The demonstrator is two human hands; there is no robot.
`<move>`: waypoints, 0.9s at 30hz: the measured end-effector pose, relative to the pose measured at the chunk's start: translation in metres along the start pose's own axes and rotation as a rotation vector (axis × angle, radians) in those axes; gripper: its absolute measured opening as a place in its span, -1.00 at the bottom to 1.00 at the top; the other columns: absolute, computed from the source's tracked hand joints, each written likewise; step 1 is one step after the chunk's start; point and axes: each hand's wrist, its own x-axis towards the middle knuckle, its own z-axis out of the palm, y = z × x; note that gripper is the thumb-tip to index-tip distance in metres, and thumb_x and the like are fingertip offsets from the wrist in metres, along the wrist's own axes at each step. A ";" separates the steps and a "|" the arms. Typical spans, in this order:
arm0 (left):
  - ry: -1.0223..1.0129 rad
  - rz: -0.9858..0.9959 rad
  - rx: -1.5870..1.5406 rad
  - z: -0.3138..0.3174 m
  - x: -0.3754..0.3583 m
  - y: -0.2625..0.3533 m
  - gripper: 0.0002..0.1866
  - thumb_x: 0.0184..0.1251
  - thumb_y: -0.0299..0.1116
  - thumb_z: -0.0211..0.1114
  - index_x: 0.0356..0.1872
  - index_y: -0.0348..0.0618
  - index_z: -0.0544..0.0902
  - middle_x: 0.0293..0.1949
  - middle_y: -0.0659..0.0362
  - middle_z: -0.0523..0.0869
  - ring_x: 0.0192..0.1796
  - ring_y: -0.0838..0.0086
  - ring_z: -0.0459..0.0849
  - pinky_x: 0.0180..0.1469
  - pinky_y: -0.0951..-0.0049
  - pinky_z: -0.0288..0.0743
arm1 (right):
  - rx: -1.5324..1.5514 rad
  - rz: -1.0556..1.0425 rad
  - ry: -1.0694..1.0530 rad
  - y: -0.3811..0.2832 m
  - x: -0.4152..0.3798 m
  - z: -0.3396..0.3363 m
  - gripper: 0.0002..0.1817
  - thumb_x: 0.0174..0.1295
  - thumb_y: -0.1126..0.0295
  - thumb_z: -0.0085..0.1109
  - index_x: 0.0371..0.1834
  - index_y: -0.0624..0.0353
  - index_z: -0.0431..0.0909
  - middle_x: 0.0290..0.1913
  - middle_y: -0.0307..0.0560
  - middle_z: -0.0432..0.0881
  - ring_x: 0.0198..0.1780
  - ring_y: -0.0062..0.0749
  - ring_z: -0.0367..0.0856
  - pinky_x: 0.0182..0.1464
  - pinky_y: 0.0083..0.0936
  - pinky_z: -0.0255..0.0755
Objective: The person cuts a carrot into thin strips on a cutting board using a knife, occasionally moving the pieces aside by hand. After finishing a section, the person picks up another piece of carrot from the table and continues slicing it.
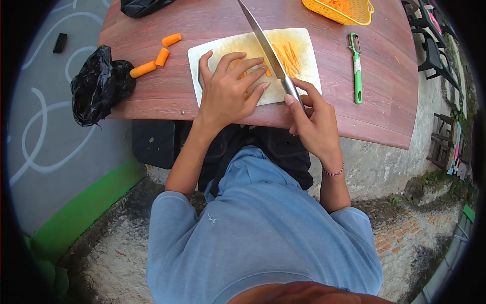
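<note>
Carrot pieces (268, 70) lie on a cutting board near the close edge of a table, partly hidden beneath a person's left hand. Nearest the camera, seen from above, is the person's light blue shirt (263, 233), with both forearms reaching forward over the table edge. The right hand (315, 119), with a thin braided bracelet (334, 171) at its wrist, is closed around the handle of a large kitchen knife (267, 46). The left hand (230, 86) is over the board with its fingers spread and slightly bent; how firmly it grips the carrot below cannot be told. The board (310, 73) is white with orange stains, and thin carrot strips (289, 62) are heaped on it, to the right of the blade. The knife slants away to the upper left, its tip past the board's far edge. To the right of the board, well apart from it, lies a peeler (358, 76) with a green and white handle. On the left, a crumpled black plastic bag (98, 83) droops over the edge of the reddish wooden table (334, 76), and 3 carrot chunks (162, 57) trail away from it. Farther off, to the right, a yellow basket (338, 17) holds shredded carrot (341, 6); at the far left is another black bag (144, 6), cut off by the frame.
</note>
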 end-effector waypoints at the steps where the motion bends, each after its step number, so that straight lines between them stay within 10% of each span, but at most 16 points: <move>1: -0.020 0.017 0.025 0.000 0.000 0.000 -0.67 0.37 -0.16 0.57 0.10 0.06 0.91 0.21 0.33 0.86 0.37 0.28 0.68 0.62 -0.16 -0.03 | -0.001 0.015 -0.003 -0.002 -0.002 -0.001 -0.57 0.61 0.31 0.27 0.44 0.25 0.58 -0.38 0.11 0.80 -0.50 -0.29 0.77 -0.38 -0.33 0.55; 27: 0.002 0.096 0.058 0.005 -0.003 -0.001 -0.48 0.30 0.13 0.55 0.04 -0.08 0.93 0.17 0.27 0.86 0.30 0.23 0.67 0.57 -0.46 0.03 | -0.090 0.035 0.006 0.000 -0.041 0.000 -0.61 0.62 0.32 0.27 0.40 0.22 0.58 -0.37 0.15 0.79 -0.37 -0.06 0.84 -0.29 -0.24 0.59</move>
